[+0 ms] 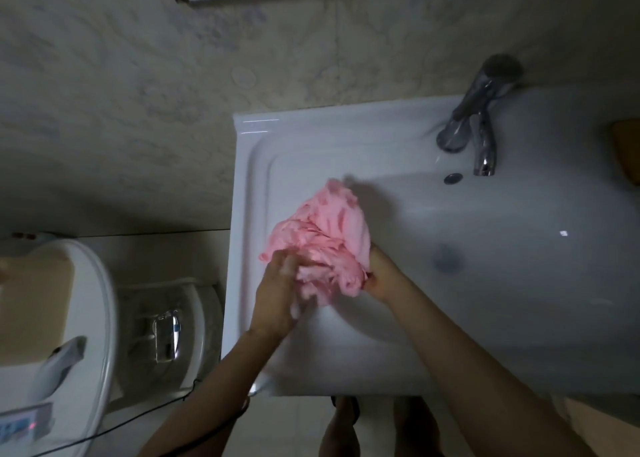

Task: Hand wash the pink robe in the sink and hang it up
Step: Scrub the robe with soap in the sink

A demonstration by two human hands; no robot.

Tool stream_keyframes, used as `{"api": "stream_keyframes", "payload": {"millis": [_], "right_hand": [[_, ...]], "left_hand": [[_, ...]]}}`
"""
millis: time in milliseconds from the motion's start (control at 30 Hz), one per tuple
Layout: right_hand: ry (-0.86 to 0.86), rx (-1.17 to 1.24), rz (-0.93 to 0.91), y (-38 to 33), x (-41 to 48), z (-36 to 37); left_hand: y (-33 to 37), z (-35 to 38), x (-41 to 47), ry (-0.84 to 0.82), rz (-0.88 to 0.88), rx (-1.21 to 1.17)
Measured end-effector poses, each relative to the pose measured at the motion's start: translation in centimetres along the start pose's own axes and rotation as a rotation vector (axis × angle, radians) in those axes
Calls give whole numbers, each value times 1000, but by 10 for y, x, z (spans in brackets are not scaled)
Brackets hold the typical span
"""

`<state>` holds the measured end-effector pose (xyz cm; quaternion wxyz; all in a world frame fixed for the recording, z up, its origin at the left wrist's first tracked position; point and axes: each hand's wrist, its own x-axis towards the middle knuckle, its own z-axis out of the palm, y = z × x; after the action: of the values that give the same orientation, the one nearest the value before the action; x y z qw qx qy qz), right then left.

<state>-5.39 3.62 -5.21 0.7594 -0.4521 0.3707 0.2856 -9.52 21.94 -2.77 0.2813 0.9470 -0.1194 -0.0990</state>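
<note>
The pink robe point(323, 235) is bunched into a wet lump over the left side of the white sink point(485, 283). My left hand point(278, 294) grips its near left part, with soap foam on the fingers. My right hand point(377, 273) holds the bundle from the right and below, its fingers mostly hidden under the cloth. Both forearms reach in from the bottom of the view. The chrome faucet point(481, 121) stands at the back of the basin, with an overflow hole point(453, 178) beside its spout and the drain point(446, 257) dim in the bowl.
A white toilet point(86, 318) with a control panel stands at the left. Between it and the sink a clear bin point(169, 335) sits on the floor. A black cable point(121, 425) runs across the floor. An orange object point(628, 152) lies at the sink's right edge. Tiled wall behind.
</note>
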Motion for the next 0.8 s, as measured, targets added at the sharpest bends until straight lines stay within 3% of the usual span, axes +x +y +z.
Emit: {"api": "stream_keyframes", "payload": {"millis": [167,233,300,367,400,500,600,633,733,800], "right_hand": [[-17,113,-299,-29,-19,6],[65,-78,-497,-40,-18,19],[178,-485,-698,-52,-6,38],[156,-803,-741,-57,9,57],[81,-897,-719,-59,13,68],[-29,-1277,-748,-55,27,95],[-50,-1634,-803,-49,43,106],[-62,-1680,-790,-50,45,108],[-75,-1670,-635,-63,39,116],[-97,-1538,-514,-76,31,117]], "left_hand": [[14,-23,9,147,-323,-733],[14,-18,10,256,-483,-932],[15,-8,10,301,-693,-1031],[13,2,4,342,-839,-1006],[8,8,0,286,-861,-941],[5,13,-12,75,-738,-503],[20,5,-17,352,-490,-91],[27,5,-18,401,-404,-25],[20,26,-21,207,-275,202],[5,39,-20,161,-226,220]]}}
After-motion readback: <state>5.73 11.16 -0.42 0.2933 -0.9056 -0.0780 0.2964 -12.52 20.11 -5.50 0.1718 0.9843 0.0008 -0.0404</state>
